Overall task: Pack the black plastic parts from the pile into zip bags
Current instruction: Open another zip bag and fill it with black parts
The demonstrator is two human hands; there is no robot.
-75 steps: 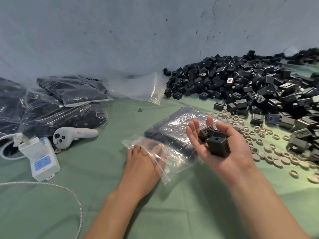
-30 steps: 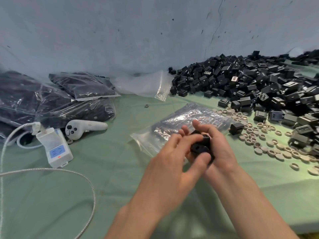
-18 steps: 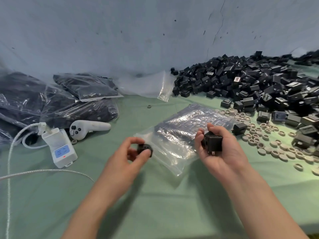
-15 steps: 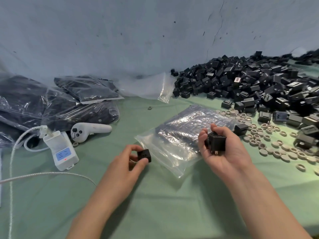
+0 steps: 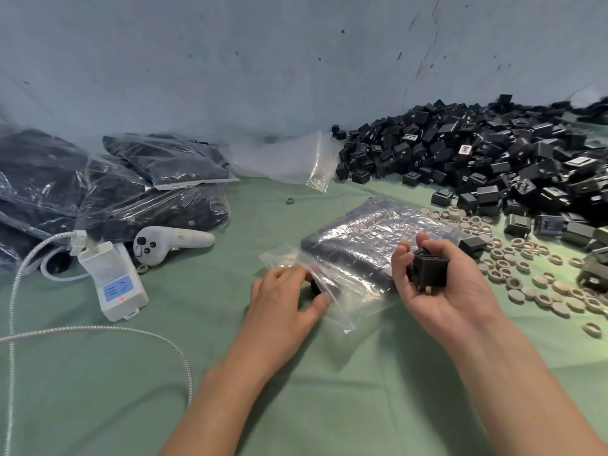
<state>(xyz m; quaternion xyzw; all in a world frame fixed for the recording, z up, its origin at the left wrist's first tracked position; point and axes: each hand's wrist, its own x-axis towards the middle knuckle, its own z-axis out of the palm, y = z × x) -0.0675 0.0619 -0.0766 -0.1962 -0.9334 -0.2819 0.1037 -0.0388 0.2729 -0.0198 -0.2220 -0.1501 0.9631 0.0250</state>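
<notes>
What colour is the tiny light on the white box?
Red. The head view shows the light on the white box.

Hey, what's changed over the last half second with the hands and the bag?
The left hand carried its small black part rightward to the mouth of the zip bag, where it now sits under the plastic lip, still pinched. The right hand kept gripping its black parts; the bag and the pile stayed put.
</notes>
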